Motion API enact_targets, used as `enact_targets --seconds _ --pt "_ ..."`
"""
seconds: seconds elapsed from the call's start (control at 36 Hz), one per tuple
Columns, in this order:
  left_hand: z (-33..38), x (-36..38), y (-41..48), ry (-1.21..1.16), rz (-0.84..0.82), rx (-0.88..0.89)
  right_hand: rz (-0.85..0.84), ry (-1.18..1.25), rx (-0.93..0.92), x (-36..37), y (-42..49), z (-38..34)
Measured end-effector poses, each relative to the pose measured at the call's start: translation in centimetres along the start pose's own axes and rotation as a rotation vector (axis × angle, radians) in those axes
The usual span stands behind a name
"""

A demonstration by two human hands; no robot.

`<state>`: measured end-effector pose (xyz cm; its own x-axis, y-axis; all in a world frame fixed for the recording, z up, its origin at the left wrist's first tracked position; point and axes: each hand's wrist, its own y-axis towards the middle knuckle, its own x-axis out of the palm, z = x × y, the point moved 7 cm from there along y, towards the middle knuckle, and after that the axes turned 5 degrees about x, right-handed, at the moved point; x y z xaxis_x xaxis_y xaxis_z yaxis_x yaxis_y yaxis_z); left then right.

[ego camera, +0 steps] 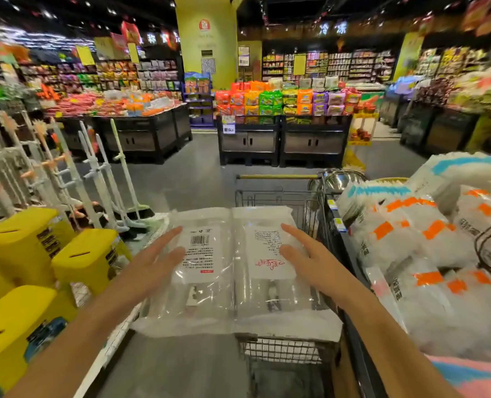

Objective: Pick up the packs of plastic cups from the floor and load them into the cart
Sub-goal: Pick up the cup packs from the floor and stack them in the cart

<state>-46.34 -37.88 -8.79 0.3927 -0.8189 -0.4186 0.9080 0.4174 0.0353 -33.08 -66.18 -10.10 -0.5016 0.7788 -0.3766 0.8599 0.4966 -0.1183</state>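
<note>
Cup packs [207, 282], two clear bags side by side, each with a white printed label, one carrying a barcode and the other red script, lie across the near end of the cart [278, 196]. The left one reaches past the cart's left edge. Your left hand [155, 259] and right hand [304, 254] lie flat on them, fingers straight and spread, gripping nothing. The floor [181, 173] is grey. Yellow bins [23, 242] and mops [95, 173] stand to the left, striped packs [410, 225] are piled on the right, and snack displays [284, 101] stand beyond.
</note>
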Motion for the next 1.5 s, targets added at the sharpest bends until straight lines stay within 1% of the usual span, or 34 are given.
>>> enact_targets --seconds 0.17,0.25,0.36,0.5,0.61,0.69,0.78,0.83,0.89,0.94,1.11,1.31,1.42,1.5 --pt "-0.8 2.0 8.4 -0.069 -0.066 0.026 0.084 0.04 0.057 -1.0 6.8 1.6" --pt "-1.9 3.2 12.4 -0.085 -0.153 0.015 0.12 0.025 0.104 -1.5 10.3 2.6" --pt "-3.3 5.2 17.9 -0.093 -0.226 0.04 0.17 0.02 0.142 -2.6 13.3 4.1" --pt "-5.0 9.4 22.0 -0.145 -0.36 0.044 0.239 -0.006 0.187 -4.2 15.6 7.1" --pt "-7.2 13.4 24.5 -0.178 -0.384 0.013 0.241 -0.021 0.248 -5.1 17.8 10.9" --pt "-10.0 16.7 25.9 -0.214 -0.387 -0.041 0.207 0.031 0.3 -5.6 19.7 14.6" --pt "-13.0 20.0 27.1 -0.185 -0.381 -0.095 0.188 0.027 0.343 -5.7 21.7 18.7" --pt "-15.3 22.0 27.7 -0.13 -0.36 -0.13 0.176 0.018 0.36 -5.5 23.0 21.7" --pt "-17.5 24.3 28.1 -0.075 -0.374 -0.146 0.155 -0.01 0.367 -5.2 24.1 24.6" --pt "-20.5 26.5 28.3 -0.036 -0.394 -0.195 0.134 -0.013 0.416 -4.8 25.0 28.0" --pt "-27.8 31.7 27.7 0.049 -0.385 -0.277 0.079 -0.04 0.561 -2.9 25.8 37.0" --pt "-35.6 35.9 26.5 0.036 -0.399 -0.401 0.041 -0.033 0.701 0.4 25.9 44.2" --pt "-39.4 37.6 25.5 0.042 -0.426 -0.536 -0.004 -0.045 0.769 2.8 25.4 47.8" --pt "-41.9 38.6 24.6 0.119 -0.454 -0.58 -0.045 -0.044 0.813 3.9 25.4 49.6"
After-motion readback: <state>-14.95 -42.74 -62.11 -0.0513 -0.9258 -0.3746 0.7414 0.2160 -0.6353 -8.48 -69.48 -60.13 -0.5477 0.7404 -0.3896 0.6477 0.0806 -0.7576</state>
